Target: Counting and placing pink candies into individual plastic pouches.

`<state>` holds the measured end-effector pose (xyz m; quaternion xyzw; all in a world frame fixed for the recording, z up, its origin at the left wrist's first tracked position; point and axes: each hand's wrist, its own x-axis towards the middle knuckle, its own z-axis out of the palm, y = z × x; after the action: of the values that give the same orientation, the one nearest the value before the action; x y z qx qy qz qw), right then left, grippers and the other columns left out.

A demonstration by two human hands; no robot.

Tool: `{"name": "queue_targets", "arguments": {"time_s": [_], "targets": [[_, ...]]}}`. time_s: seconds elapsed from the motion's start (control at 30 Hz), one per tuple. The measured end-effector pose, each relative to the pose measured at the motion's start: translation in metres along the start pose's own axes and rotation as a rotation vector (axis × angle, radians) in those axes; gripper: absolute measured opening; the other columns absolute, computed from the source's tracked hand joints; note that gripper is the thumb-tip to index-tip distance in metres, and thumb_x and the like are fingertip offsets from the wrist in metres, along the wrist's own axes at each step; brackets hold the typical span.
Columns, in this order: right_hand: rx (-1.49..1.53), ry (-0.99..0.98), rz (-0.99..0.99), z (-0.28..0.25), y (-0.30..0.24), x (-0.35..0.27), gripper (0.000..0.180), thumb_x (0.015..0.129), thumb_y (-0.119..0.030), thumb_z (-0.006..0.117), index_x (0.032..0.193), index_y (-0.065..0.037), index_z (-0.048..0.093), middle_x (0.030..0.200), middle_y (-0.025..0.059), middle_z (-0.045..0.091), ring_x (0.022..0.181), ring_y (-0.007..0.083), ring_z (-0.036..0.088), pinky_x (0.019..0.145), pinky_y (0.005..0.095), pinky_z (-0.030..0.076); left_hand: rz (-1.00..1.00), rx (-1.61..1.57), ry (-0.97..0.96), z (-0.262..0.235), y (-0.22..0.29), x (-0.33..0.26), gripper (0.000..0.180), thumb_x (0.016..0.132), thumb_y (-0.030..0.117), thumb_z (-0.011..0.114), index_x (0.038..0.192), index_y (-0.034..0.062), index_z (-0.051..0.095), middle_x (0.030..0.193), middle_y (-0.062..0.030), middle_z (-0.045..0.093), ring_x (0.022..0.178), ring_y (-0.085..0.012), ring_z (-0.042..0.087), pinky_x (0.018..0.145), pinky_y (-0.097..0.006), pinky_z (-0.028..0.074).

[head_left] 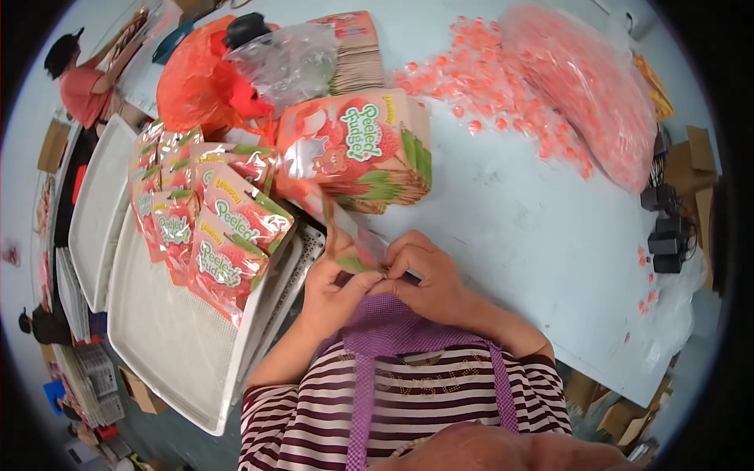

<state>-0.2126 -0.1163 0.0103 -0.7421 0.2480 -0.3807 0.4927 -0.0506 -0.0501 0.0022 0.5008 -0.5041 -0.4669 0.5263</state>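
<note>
While 1 pouch (345, 248) is pinched at mid-dial by the nearly closed fingertips of the left hand (330, 292) and right hand (430, 276), filled-looking packets (224, 228) are heaped at 9 o'clock; flat packs (353, 145) at 12 and loose candies (514, 98) at 1 seem left.

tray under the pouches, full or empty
Partly full: pouches heap over the far end of the tray, while the near part of its floor shows bare.
</note>
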Motion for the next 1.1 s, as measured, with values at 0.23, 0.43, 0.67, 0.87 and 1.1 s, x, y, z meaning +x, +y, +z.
{"name": "queue_targets", "arguments": {"time_s": [0.23,0.43,0.67,0.87,1.1], "targets": [[0.016,0.187,0.152,-0.022,0.028,-0.014,0.008,0.076,0.001,0.060,0.077,-0.002,0.052,0.092,0.0133,0.058,0.082,0.0189,0.059,0.073,0.0295,0.047,-0.009,0.025,0.102,0.001,-0.003,0.002,0.007,0.083,-0.003,0.056,0.079,0.0022,0.052,0.073,0.0000,0.057,0.062,-0.0041,0.051,0.056,-0.017,0.041],[-0.029,0.059,0.416,-0.025,-0.001,-0.004,0.026,0.082,0.004,0.044,0.106,-0.001,0.050,0.097,0.0173,0.061,0.090,0.0264,0.062,0.077,0.0330,0.048,0.365,0.735,-0.068,0.018,0.011,0.019,0.015,0.071,0.000,0.065,0.069,0.0054,0.051,0.067,-0.0052,0.051,0.057,-0.0174,0.052,0.052,-0.030,0.044],[-0.028,0.007,0.278,-0.052,0.012,-0.010,0.040,0.077,0.009,0.041,0.115,-0.001,0.050,0.095,0.0139,0.063,0.089,0.0226,0.063,0.078,0.0313,0.048,0.659,0.920,-0.480,0.008,0.015,0.044,0.038,0.066,0.014,0.071,0.103,0.0112,0.063,0.078,-0.0062,0.052,0.069,-0.0248,0.052,0.060,-0.035,0.043],[-0.136,0.015,0.315,-0.062,0.020,-0.012,0.037,0.082,0.000,0.044,0.118,-0.002,0.050,0.107,0.0135,0.061,0.095,0.0247,0.061,0.083,0.0330,0.047,0.610,0.959,-0.460,0.019,0.012,0.066,0.025,0.065,0.014,0.072,0.087,0.0050,0.062,0.100,-0.0157,0.054,0.085,-0.0311,0.055,0.073,-0.036,0.046],[-0.905,0.443,0.127,-0.178,0.097,0.007,0.053,0.081,-0.025,0.061,0.128,-0.011,0.042,0.131,0.0146,0.041,0.122,0.0333,0.036,0.102,0.0427,0.028,0.521,0.602,-0.170,0.045,-0.056,0.092,0.017,0.075,0.003,0.066,0.072,-0.0020,0.050,0.118,-0.0266,0.051,0.101,-0.0387,0.056,0.079,-0.037,0.047]]}}
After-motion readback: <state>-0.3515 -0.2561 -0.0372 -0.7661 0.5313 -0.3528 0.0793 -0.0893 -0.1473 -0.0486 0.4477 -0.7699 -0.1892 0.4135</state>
